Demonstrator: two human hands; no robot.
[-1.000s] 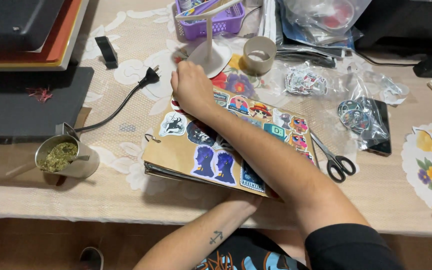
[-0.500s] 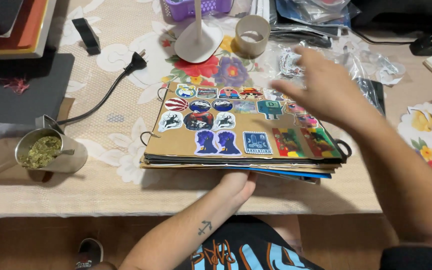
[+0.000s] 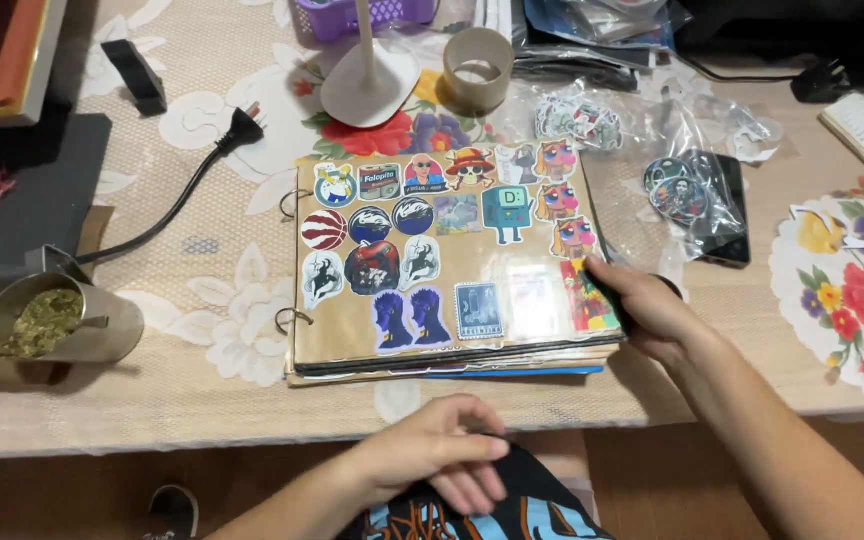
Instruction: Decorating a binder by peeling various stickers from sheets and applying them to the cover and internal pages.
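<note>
The sticker album (image 3: 447,265), a ring-bound book with a brown cover crowded with stickers, lies flat on the tabletop (image 3: 202,400) near its front edge, its binder rings to the left and its stacked pages showing along the bottom; the right hand (image 3: 647,310) rests at the album's right edge, fingers curled around something dark and narrow, most likely the handle of the scissors, though the hand hides too much of it to be sure; the left hand (image 3: 437,455) sits below the tabletop edge, against the dark printed shirt (image 3: 512,505), fingers loosely bent and grasping nothing that shows.

As a judgement, the work in hand is at the right margin of the cover; to do it well, the right hand should keep whatever it lifts clear of the stickers near that edge, which could catch or peel, and the album would stay steadier if the left hand came up to press on the cover near the rings; a slow, low movement suits the crowded surroundings.

Around the album lie a metal cup (image 3: 62,325) of green herb to the left, a black power plug (image 3: 237,125) on its cord, a lamp base (image 3: 367,75), a roll of tape (image 3: 477,65), clear bags of stickers (image 3: 577,120) above the right corner, and a dark phone (image 3: 722,215) under plastic.
</note>
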